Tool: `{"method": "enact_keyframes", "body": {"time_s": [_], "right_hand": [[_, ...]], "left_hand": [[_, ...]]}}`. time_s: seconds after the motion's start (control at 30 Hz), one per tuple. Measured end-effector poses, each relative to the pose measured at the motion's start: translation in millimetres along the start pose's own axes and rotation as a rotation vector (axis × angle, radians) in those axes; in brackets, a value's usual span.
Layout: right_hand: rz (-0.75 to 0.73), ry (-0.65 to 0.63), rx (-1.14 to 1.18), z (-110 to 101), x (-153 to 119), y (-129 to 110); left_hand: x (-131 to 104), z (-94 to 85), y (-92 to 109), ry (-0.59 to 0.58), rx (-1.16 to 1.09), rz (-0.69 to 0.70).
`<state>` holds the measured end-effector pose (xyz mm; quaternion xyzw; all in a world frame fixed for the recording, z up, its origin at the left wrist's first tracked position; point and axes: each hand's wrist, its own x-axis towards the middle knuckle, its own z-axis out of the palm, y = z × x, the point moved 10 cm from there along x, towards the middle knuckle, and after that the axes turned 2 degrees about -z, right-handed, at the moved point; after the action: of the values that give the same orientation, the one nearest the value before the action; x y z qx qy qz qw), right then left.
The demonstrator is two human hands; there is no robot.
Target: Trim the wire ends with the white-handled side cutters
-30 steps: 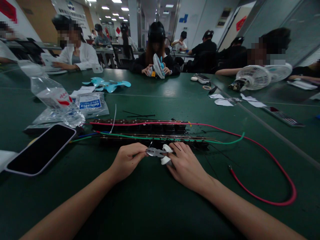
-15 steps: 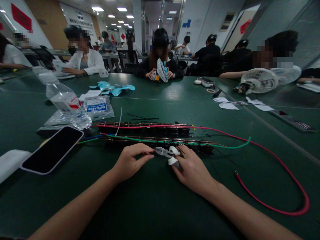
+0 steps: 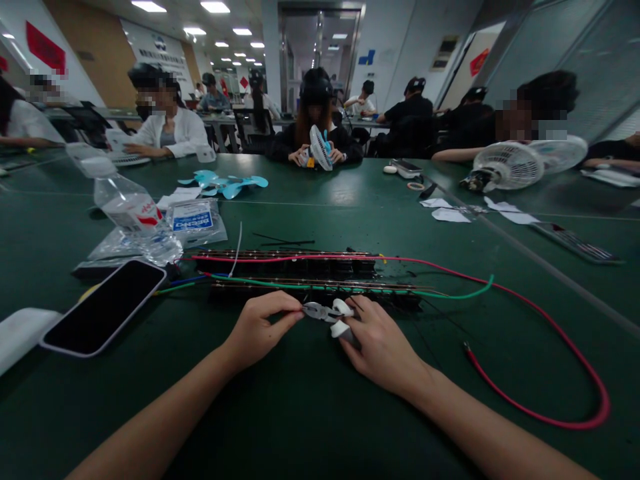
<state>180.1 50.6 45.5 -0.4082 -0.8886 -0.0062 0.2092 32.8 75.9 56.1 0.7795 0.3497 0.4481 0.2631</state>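
My right hand (image 3: 383, 340) is wrapped round the white and grey handles of a pair of pliers (image 3: 316, 311). Their metal jaws point left, up against the fingertips of my left hand (image 3: 257, 330). That hand is closed in a pinch; what sits between thumb and forefinger is too small to make out. Just beyond both hands lie two long black strips with metal lines along their tops, the nearer strip (image 3: 260, 293) and the farther strip (image 3: 320, 265). A green wire (image 3: 465, 295) runs along the nearer one, a red wire (image 3: 565, 333) along the farther one, looping round to the right.
At left are a phone (image 3: 107, 307), a tilted plastic bottle (image 3: 133, 207) and a plastic bag (image 3: 195, 220). Thin black offcuts (image 3: 285, 240) lie behind the strips. Blue fan blades (image 3: 230, 185) and fan parts (image 3: 510, 167) stand farther back, where other people sit.
The view has tilted up slightly, so the scene sits a little lower and farther left. Both hands and the pliers keep nearly the same pose.
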Motion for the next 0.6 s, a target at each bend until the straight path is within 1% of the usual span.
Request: {"method": "enact_keyframes", "body": {"time_s": [0.1,0.23,0.43,0.6], "right_hand": [[0.001,-0.002,-0.004,2,-1,1],[0.002,-0.015,-0.012,3,-1,0],[0.037,-0.033,0.004,-1,-1,-3],[0.047,-0.039,0.006,-2,-2,-5]], "left_hand": [[0,-0.1,1,0.009,0.003,0.002],[-1,-4.0,3,0.066,0.029,0.022],[-5,-5.3,16,0.119,0.122,0.128],[-8,-7.9,22,0.185,0.154,0.163]]}}
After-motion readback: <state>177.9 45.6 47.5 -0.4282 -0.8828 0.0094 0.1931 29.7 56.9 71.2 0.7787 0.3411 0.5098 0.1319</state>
